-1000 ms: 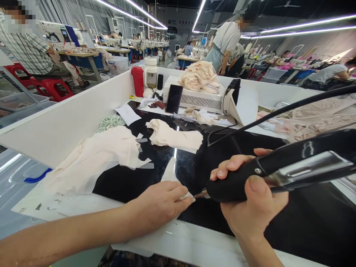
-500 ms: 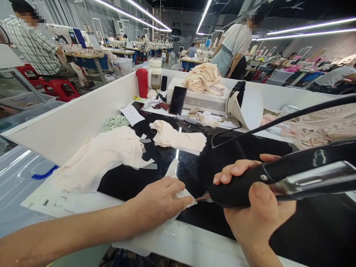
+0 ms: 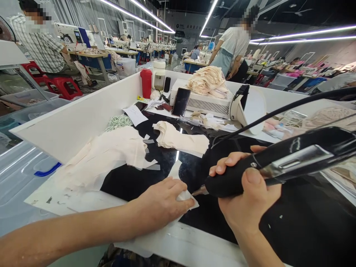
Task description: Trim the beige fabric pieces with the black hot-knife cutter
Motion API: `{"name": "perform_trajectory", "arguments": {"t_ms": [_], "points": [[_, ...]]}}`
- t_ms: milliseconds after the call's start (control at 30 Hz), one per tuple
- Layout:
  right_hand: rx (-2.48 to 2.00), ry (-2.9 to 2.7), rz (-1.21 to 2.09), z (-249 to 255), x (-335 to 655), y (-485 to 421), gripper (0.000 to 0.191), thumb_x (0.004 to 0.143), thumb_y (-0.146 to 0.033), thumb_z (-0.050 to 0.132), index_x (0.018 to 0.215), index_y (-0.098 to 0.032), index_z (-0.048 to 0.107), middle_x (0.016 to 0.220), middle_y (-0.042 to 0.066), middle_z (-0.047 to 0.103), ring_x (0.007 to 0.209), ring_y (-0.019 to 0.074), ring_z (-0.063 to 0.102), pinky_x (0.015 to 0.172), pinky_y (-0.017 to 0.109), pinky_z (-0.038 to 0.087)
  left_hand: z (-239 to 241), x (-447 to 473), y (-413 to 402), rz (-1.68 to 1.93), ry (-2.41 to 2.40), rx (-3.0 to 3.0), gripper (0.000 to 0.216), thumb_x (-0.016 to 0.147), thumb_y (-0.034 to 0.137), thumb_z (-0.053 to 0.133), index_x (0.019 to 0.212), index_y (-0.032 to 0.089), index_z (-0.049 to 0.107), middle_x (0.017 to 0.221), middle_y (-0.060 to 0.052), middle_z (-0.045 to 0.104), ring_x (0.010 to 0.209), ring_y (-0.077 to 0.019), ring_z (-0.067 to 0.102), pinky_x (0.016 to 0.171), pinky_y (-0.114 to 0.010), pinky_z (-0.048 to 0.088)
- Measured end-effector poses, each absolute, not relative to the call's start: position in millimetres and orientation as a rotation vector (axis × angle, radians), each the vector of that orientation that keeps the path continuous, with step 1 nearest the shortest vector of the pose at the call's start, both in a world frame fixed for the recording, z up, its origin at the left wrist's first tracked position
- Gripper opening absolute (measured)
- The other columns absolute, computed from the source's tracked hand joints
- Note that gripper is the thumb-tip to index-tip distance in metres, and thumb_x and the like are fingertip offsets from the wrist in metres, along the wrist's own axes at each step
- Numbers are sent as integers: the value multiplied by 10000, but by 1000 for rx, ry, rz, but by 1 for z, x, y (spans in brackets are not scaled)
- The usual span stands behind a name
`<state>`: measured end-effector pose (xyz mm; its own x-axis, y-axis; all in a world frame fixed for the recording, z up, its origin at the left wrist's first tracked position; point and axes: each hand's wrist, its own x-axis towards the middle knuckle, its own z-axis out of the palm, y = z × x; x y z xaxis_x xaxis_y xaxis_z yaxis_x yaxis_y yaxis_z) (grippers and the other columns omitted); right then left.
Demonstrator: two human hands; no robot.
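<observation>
My left hand point(image 3: 164, 202) grips a pale fabric piece point(image 3: 175, 170) at the near edge of the black work surface point(image 3: 130, 183), with part of the cloth hidden beneath the palm. In my right hand point(image 3: 250, 196) is a black corded hand tool point(image 3: 230, 181) with a metal lever along its side. Its narrow metal tip point(image 3: 200, 190) points left and ends close to the fabric by my left thumb; whether it touches cannot be made out. Beyond my hands lies a small stack of cream fabric pieces point(image 3: 183, 139). A larger cream pile point(image 3: 102, 155) spreads to the left.
White boards point(image 3: 75, 122) wall the table. Toward the back stand a red cup point(image 3: 146, 83), a jar point(image 3: 158, 76), a phone point(image 3: 181, 102) and a white vented box point(image 3: 207, 107) bearing fabric. A cable point(image 3: 294, 107) arches over the right side. Two people work beyond.
The tool and my right hand have shifted slightly left, and the tip has drawn a little up from the fabric corner. My left hand keeps its hold. The whole view has tilted slightly.
</observation>
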<state>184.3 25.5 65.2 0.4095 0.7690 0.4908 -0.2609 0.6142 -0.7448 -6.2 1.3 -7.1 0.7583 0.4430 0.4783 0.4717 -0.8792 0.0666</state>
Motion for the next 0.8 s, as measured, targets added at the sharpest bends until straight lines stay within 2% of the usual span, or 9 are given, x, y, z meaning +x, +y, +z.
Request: {"name": "perform_trajectory", "arguments": {"t_ms": [300, 467, 800], "points": [[-649, -937, 703, 65, 180, 29, 428, 854, -375, 952, 1165, -273, 676, 788, -70, 706, 556, 146, 669, 498, 279, 600, -9, -6, 2, -786, -789, -2856, 266, 1119, 151, 661, 1345, 245, 768, 1132, -118, 681, 1053, -277, 700, 1018, -460, 665], [-626, -924, 697, 65, 176, 34, 454, 810, -414, 966, 1138, -275, 684, 775, -76, 705, 540, 145, 651, 487, 277, 577, -10, -7, 2, -819, -792, -2899, 249, 1139, 177, 651, 1351, 243, 765, 1155, -124, 684, 1158, -291, 713, 1079, -496, 667], [-632, -956, 740, 64, 175, 29, 419, 850, -362, 958, 1159, -278, 688, 794, -66, 718, 565, 147, 674, 508, 274, 596, -6, -5, -13, -783, -822, -2842, 268, 1120, 129, 646, 1363, 202, 731, 1181, -136, 736, 1182, -288, 742, 1083, -454, 662]]}}
